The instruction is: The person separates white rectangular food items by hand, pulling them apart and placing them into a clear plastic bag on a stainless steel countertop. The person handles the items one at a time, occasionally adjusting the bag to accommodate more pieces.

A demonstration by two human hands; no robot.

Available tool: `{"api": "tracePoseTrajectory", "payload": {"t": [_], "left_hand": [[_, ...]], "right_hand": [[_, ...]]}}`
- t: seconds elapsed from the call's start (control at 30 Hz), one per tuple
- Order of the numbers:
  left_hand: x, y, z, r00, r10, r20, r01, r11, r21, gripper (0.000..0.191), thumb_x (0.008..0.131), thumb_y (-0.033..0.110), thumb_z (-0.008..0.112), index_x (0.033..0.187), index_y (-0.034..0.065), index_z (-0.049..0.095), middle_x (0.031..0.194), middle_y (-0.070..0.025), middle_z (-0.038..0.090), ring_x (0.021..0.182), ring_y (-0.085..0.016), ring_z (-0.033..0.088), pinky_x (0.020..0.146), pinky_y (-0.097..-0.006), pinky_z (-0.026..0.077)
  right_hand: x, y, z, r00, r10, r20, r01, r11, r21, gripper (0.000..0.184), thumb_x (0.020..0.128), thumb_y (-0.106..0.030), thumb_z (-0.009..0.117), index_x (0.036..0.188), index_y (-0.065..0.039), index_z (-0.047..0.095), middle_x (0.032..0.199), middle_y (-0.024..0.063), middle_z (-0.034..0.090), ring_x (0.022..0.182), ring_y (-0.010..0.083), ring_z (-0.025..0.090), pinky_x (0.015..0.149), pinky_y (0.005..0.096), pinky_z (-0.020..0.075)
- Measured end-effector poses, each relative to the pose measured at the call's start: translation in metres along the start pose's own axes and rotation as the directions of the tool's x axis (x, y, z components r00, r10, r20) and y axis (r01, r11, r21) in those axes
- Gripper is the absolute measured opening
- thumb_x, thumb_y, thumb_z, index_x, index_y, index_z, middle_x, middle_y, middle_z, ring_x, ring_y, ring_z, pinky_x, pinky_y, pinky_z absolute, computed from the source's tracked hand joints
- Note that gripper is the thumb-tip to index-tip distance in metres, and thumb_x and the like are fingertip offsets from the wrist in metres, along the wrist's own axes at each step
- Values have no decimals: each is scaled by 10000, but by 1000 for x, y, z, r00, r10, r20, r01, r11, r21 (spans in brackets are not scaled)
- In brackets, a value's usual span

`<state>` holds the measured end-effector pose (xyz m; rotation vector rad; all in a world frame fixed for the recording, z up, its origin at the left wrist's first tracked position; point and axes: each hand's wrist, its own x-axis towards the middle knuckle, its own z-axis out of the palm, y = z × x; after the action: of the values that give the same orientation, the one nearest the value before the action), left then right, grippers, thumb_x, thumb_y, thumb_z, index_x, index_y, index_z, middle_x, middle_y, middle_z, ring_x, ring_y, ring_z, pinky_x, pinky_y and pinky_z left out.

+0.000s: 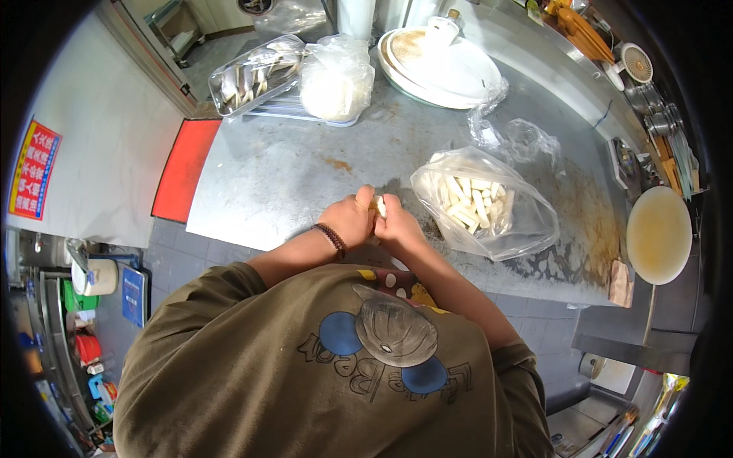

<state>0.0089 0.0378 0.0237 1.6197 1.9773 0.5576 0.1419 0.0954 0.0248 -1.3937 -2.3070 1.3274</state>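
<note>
My left hand (351,220), with a dark beaded bracelet at its wrist, grips a small pale piece (378,206) near the front edge of the metal table. My right hand (399,223) meets it from the other side and holds the same piece. Most of the piece is hidden by my fingers, so I cannot tell what it is. To the right of both hands, an open clear plastic bag (532,220) holds several pale, stick-shaped food pieces (480,207).
Fish in a clear tray (256,74) and a white bundle in plastic (335,86) stand at the back left. Large white lids (469,71) lie at the back, with crumpled plastic wrap (529,140) nearby. A round board (658,235) is at the right.
</note>
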Motion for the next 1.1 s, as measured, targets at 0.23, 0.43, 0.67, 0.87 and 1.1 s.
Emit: {"api": "tracePoseTrajectory", "payload": {"t": [0.23,0.43,0.67,0.87,1.1], "left_hand": [[-8,-1,-12,999,1,-45,-6,994,-105,266,888,204,486,1133,100,484,927,-224,613,870,-408,579,743,-452,465],[-9,-17,-3,987,112,-111,-135,965,-225,322,893,131,495,1213,93,494,1040,-203,603,965,-380,570,820,-395,465],[-7,-29,-2,987,74,-140,-123,918,-378,310,902,130,508,1208,82,514,1023,-170,621,922,-303,610,808,-354,477],[-9,-29,-15,997,10,-73,-39,913,-405,323,921,183,505,1228,83,510,1076,-170,608,975,-282,599,841,-352,469],[-10,-35,-30,998,-50,-36,22,839,-544,343,911,166,531,1227,35,505,1105,-135,591,1012,-200,563,860,-308,454]], "right_hand": [[-2,14,4,995,-91,-47,95,990,106,447,831,-211,484,1223,-9,410,856,195,621,666,273,623,579,363,488],[-16,10,-9,999,-40,-6,40,951,307,380,815,-206,463,1158,-43,472,890,177,607,734,309,613,681,385,476],[-19,5,-16,997,4,72,-32,916,399,338,847,-160,443,1161,-41,483,876,150,606,692,214,603,650,337,483],[-14,21,-8,997,-73,21,46,795,605,330,912,-135,415,1223,-43,476,925,59,600,689,129,574,522,261,473],[-23,14,-19,997,-12,73,-40,745,666,314,930,-139,414,1220,-45,484,987,65,603,741,134,590,533,266,501]]}}
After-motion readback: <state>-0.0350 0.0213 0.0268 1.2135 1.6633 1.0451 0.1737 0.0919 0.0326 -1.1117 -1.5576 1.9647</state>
